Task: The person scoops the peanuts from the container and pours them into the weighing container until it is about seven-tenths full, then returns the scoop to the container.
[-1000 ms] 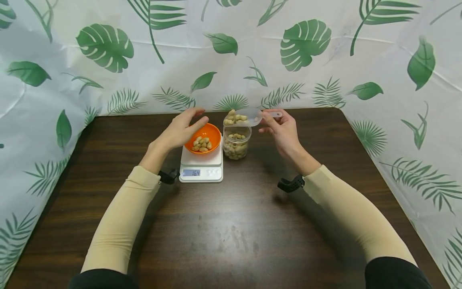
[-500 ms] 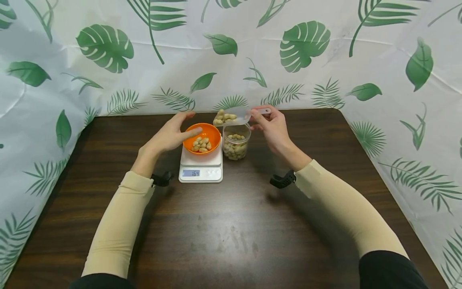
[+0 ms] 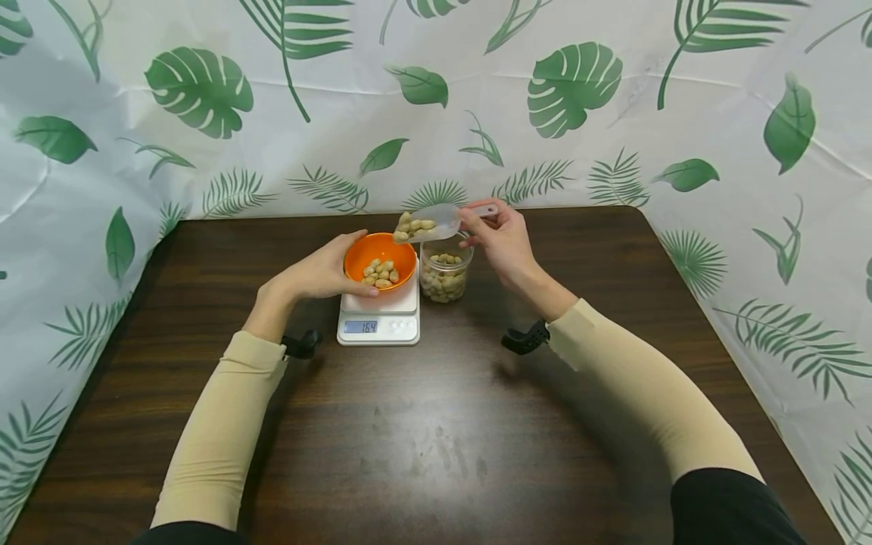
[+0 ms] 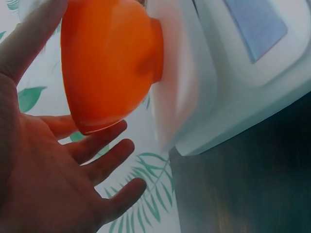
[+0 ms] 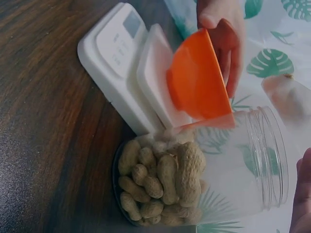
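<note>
An orange bowl (image 3: 381, 253) with several peanuts (image 3: 380, 272) in it sits on a white digital scale (image 3: 378, 322). My left hand (image 3: 309, 271) is cupped about the bowl's left side, thumb at the near rim. In the left wrist view its fingers (image 4: 114, 155) are spread and nearly straight beside the bowl; firm contact is hard to tell. My right hand (image 3: 502, 238) pinches the handle of a clear plastic scoop (image 3: 446, 219) loaded with peanuts. The scoop's tip is above the bowl's right rim. Beneath the scoop stands an open clear jar (image 3: 446, 276), partly filled with peanuts.
The jar stands close against the scale's right side. All of it is near the back edge of a dark wooden table (image 3: 436, 424). A leaf-patterned sheet (image 3: 463, 113) hangs behind. The scale's display appears to read 16.4.
The loaded scoop has moved left, from above the jar to the bowl's right rim. My left hand has lowered, its thumb shifting from over the bowl to its near rim.
</note>
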`<state>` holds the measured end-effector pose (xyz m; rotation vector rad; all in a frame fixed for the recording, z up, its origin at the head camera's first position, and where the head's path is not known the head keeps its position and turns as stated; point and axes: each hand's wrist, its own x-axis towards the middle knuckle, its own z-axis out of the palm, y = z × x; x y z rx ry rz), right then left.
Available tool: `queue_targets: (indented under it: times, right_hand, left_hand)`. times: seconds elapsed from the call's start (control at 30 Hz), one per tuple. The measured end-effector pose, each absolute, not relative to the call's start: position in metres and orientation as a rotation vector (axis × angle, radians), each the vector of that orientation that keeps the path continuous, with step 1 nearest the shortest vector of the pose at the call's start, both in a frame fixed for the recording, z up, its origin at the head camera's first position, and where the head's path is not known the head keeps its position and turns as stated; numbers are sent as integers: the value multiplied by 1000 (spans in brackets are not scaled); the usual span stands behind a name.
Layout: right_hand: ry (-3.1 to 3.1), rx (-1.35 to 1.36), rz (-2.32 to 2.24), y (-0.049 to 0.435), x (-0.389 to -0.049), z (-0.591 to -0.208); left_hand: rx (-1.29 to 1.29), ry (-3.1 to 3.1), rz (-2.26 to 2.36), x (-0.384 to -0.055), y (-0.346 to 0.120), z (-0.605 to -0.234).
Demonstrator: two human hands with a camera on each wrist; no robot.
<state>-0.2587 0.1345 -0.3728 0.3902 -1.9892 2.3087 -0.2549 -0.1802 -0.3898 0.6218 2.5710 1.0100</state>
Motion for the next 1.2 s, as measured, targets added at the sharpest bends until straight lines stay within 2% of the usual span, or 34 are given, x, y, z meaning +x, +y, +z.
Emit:
queue_targets:
  times: [0.6,1.2]
  right_hand:
    - [-2220,477,2008,129,-257,-370]
    - [-2244,517,1967,136,-256,-359]
  left_hand:
    - [634,2565,1064,-253,-179,-393]
    - [661,2578,1056,-255,-179,-393]
